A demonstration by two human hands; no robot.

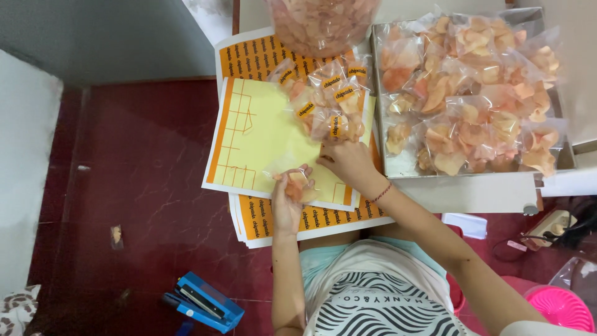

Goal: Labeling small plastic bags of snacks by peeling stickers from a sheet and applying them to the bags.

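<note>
Left hand (287, 202) gripped a small crinkly clear plastic bag of pale orange chips (297, 184) over the glossy yellow sticker sheet (261, 140) | right hand (347, 160) pressed on that sheet, fingertips hidden, grip unclear | beyond: stickered chip bags (329, 102); metal tray (388, 168) of bags, corner cut off.
</note>
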